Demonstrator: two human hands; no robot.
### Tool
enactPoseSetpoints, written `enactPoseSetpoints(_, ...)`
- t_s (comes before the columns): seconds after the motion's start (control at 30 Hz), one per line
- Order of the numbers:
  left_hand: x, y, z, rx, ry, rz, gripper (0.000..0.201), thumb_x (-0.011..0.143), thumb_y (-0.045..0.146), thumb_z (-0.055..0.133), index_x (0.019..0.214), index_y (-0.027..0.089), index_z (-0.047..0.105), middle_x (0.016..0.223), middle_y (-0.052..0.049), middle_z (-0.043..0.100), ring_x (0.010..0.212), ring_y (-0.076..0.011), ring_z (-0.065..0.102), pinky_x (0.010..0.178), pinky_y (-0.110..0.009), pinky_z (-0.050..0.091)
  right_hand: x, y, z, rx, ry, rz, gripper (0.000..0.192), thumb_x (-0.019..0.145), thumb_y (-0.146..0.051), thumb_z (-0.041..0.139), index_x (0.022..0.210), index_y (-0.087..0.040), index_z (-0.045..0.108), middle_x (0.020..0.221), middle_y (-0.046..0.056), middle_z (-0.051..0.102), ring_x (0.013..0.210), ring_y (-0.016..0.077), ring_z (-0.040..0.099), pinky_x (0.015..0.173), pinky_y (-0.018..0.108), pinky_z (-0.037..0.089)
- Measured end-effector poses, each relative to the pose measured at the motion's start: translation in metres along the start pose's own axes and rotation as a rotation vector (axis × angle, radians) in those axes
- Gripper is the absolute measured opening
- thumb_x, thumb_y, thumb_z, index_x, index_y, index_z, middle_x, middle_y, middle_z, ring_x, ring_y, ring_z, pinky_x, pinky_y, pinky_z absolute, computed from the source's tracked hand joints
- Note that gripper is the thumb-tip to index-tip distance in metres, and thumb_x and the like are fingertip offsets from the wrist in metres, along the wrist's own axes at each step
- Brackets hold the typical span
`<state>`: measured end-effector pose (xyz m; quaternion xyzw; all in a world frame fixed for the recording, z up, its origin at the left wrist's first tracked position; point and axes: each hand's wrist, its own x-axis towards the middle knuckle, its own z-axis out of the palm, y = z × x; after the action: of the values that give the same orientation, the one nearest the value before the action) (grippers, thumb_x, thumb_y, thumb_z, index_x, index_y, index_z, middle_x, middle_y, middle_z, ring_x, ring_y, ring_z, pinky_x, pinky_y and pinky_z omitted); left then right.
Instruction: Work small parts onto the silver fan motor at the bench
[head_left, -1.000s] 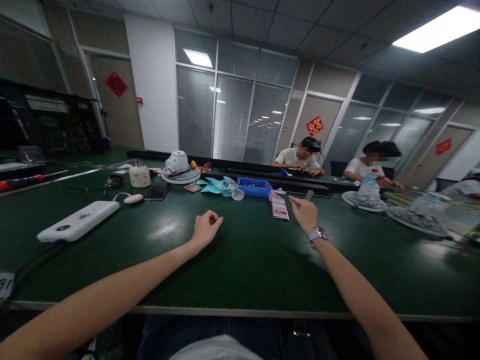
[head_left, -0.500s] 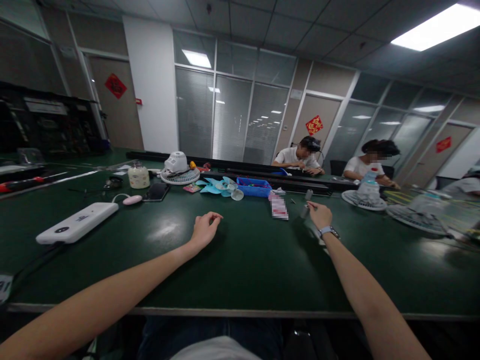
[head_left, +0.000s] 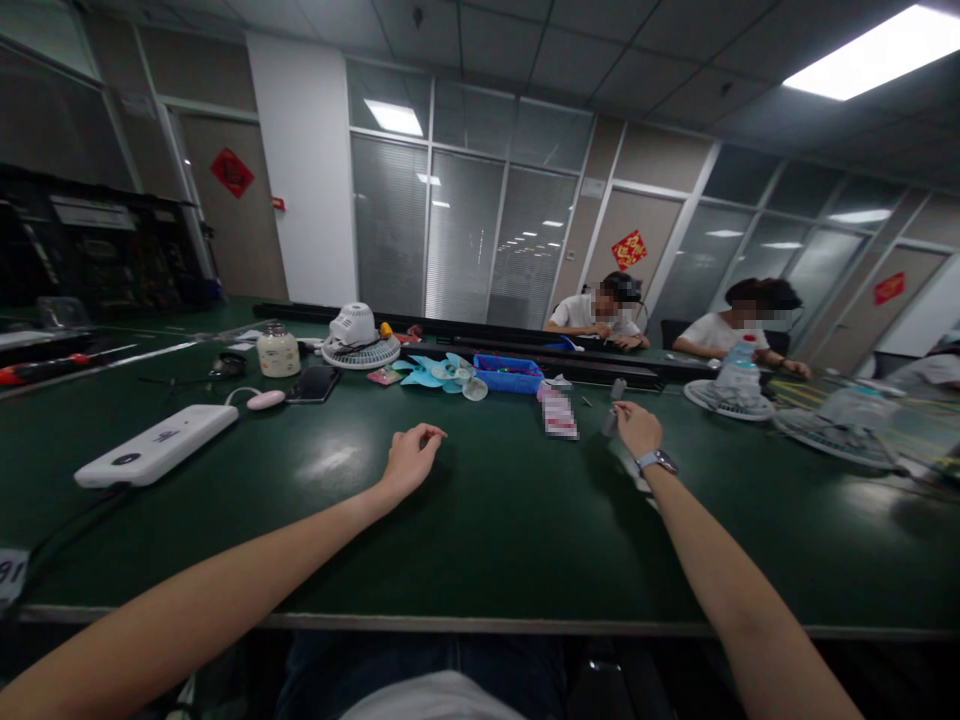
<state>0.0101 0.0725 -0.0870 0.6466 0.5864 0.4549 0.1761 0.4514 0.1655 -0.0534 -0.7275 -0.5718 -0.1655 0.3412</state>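
- The right hand [head_left: 637,428] is out over the middle of the green table [head_left: 480,540], its fingers pinched narrow around a small grey stick-like piece [head_left: 609,421] that it holds tilted just above the tabletop; what the piece is cannot be told at this size.
- The left hand [head_left: 409,462] rests on the table nearer the front edge, thumb and forefinger drawn together in a loose pinch; whether anything sits between them cannot be told.
- Just left of the right hand lies a small pink-and-white packet [head_left: 559,415], apart from the grey piece.
- As far as the work shows: one small piece is picked up and in hand, and nothing is fitted to anything. The light-blue fan blade [head_left: 435,371] lies loose toward the far edge, and the white fan motor on its round grille [head_left: 360,338] sits separately beyond it.
- Containers: a blue tray [head_left: 510,374] beside the blade holds small coloured bits, too small to name. A lidded jar [head_left: 277,350] toward the far left holds something pale.
- Toward the left edge lie a long white device [head_left: 156,444] with a cable, a pink oval object [head_left: 265,399] and a dark phone [head_left: 313,383].
- Two other people [head_left: 600,312] work on the far side of the table, their hands at their own parts.
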Motion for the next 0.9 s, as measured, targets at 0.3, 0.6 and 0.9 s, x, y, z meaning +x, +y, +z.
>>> enactPoseSetpoints(0.3, -0.001, 0.003, -0.001, 0.0, -0.008, 0.001, 0.023, 0.086, 0.031, 0.051, 0.092, 0.024, 0.072, 0.091, -0.003, 0.072, 0.089, -0.0232, 0.06, 0.081, -0.034, 0.047, -0.006, 0.0, 0.003, 0.078, -0.042, 0.038, 0.035, 0.089, -0.037, 0.051, 0.114, -0.019, 0.068, 0.101, 0.013, 0.073, 0.088, 0.0246, 0.068, 0.077, 0.034, 0.047)
enactPoseSetpoints(0.6, -0.001, 0.002, -0.001, -0.01, -0.01, -0.014, 0.024, 0.085, 0.03, 0.05, 0.092, 0.026, 0.073, 0.091, -0.003, 0.072, 0.09, -0.024, 0.06, 0.081, -0.035, 0.046, -0.012, 0.011, 0.019, 0.317, -0.077, 0.287, 0.041, 0.068, -0.037, 0.072, 0.102, -0.014, 0.068, 0.093, 0.015, 0.075, 0.089, 0.0278, 0.07, 0.077, 0.038, 0.052)
enactPoseSetpoints(0.9, -0.003, 0.006, -0.003, 0.013, -0.041, 0.025, 0.027, 0.088, 0.033, 0.047, 0.093, 0.025, 0.072, 0.096, -0.003, 0.072, 0.094, -0.0246, 0.059, 0.083, -0.036, 0.044, -0.035, -0.064, -0.002, 0.754, -0.18, 0.206, 0.05, 0.063, -0.027, 0.078, 0.108, -0.01, 0.065, 0.104, 0.018, 0.073, 0.095, 0.0261, 0.07, 0.082, 0.038, 0.057)
